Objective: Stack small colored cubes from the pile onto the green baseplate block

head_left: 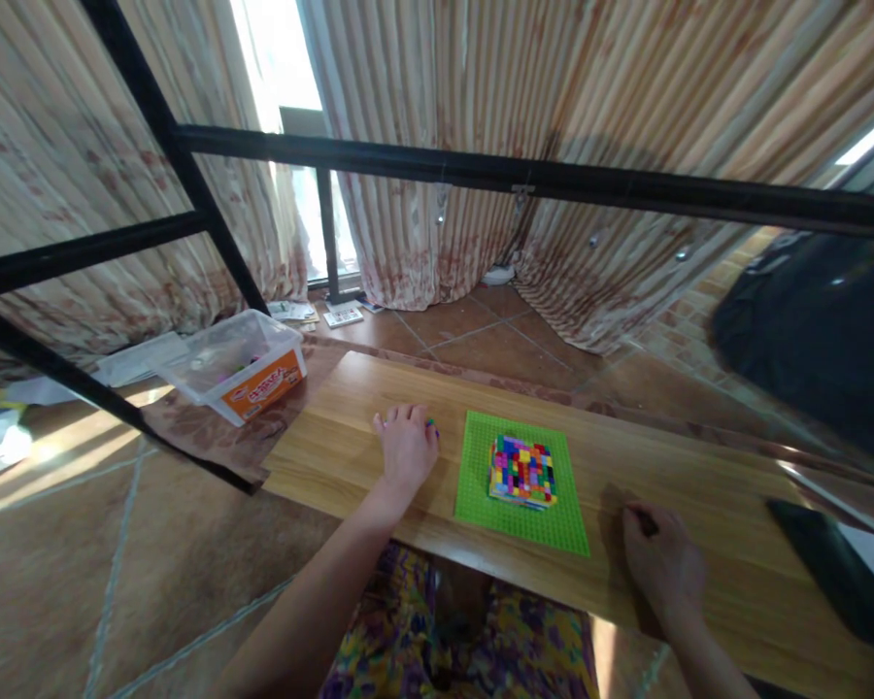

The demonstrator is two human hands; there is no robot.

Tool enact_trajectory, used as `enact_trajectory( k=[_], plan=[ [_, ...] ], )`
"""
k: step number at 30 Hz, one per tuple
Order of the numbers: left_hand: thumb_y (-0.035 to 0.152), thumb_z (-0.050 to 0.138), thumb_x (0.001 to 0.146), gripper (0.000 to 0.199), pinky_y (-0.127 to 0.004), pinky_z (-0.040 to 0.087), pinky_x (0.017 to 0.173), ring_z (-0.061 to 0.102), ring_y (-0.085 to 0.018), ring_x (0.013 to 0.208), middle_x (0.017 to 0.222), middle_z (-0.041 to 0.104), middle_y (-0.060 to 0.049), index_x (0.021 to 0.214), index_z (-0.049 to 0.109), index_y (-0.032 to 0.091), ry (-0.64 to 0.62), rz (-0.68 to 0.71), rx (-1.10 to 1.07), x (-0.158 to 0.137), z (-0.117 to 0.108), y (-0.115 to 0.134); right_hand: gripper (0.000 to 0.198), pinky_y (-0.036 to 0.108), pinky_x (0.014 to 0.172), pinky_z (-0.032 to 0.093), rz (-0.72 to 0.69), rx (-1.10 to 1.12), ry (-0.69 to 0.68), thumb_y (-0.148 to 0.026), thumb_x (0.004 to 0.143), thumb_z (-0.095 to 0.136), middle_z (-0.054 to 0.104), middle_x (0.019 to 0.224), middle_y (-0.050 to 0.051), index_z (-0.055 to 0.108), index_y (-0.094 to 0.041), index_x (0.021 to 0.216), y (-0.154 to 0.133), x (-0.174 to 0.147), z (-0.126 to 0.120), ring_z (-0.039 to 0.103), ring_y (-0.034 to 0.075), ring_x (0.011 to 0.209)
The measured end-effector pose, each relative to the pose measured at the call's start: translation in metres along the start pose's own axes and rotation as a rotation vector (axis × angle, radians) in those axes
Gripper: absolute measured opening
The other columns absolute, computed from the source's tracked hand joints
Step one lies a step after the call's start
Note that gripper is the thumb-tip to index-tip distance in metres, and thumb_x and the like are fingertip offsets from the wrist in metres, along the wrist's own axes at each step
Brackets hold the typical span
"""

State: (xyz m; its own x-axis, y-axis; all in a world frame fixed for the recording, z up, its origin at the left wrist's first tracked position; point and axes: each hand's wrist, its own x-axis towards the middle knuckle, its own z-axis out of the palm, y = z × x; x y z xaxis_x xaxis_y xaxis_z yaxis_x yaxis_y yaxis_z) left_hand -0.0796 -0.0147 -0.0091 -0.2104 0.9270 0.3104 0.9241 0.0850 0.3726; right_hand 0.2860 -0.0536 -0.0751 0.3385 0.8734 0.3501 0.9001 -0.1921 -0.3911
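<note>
A block of many-coloured toy bricks (522, 472) stands on a bright green baseplate (473, 495) on the wooden table. My left hand (409, 449) lies on the table to the left of the baseplate, palm down with its fingers bent over small toy bricks (432, 426). Only bits of these bricks show at the fingertips, green and purple among them; the palm hides the rest. To the right of the baseplate, my right hand (664, 563) rests on the table with its fingers curled in, and nothing shows in it. Neither hand touches the block.
On the floor past the table's left end stands a clear plastic box (244, 364) with an orange label. A dark flat object (834, 568) lies at the table's right end. Black metal bars (481, 167) cross beyond the table, with curtains (408, 87) behind them.
</note>
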Motion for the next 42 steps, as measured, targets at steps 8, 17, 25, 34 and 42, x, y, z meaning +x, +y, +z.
enact_trajectory(
  k=[8,17,25,34,42],
  plan=[
    [0.030,0.052,0.087,0.023,-0.059,0.027,0.103,0.052,-0.032,0.109,0.104,0.066,-0.014,0.092,0.071,0.017,-0.131,-0.027,0.162,0.019,0.014,0.006,0.034,0.032,0.063,0.039,0.009,0.003,-0.011,-0.042,0.082,0.047,0.068,0.091,0.011,0.070,-0.017,0.089,0.001,0.000,-0.001,0.055,0.020,0.070],
    [0.020,0.050,0.087,0.022,-0.049,0.040,0.089,0.058,-0.030,0.098,0.094,0.067,-0.013,0.083,0.071,0.018,-0.066,0.008,0.035,0.024,0.013,0.001,0.035,0.033,0.066,0.040,-0.050,0.041,0.036,-0.041,0.082,0.046,0.067,0.086,0.012,0.069,-0.016,0.086,-0.002,0.000,-0.002,0.057,0.023,0.076],
    [0.025,0.059,0.081,0.010,-0.026,0.048,0.066,0.061,-0.014,0.069,0.074,0.067,-0.001,0.081,0.067,0.018,-0.144,-0.138,-1.080,-0.011,0.006,0.024,0.033,0.031,0.064,0.039,-0.033,0.097,0.063,-0.041,0.082,0.048,0.067,0.084,0.011,0.070,-0.016,0.085,-0.008,0.000,-0.002,0.056,0.020,0.073],
    [0.032,0.074,0.068,0.024,-0.024,0.051,0.067,0.064,-0.012,0.069,0.077,0.071,-0.002,0.087,0.073,0.016,-0.361,-0.451,-1.487,-0.031,0.003,0.052,0.028,0.031,0.065,0.040,-0.043,0.105,0.085,-0.037,0.083,0.048,0.066,0.082,0.009,0.068,-0.017,0.084,-0.009,0.000,-0.001,0.055,0.018,0.071],
    [0.022,0.059,0.082,0.013,-0.027,0.051,0.068,0.065,-0.015,0.071,0.080,0.071,-0.002,0.087,0.071,0.020,-0.228,-0.095,-1.060,-0.029,0.024,0.056,0.027,0.030,0.064,0.040,-0.028,0.138,0.083,-0.036,0.083,0.049,0.068,0.084,0.009,0.068,-0.017,0.083,-0.011,0.000,-0.002,0.055,0.018,0.070]
  ],
)
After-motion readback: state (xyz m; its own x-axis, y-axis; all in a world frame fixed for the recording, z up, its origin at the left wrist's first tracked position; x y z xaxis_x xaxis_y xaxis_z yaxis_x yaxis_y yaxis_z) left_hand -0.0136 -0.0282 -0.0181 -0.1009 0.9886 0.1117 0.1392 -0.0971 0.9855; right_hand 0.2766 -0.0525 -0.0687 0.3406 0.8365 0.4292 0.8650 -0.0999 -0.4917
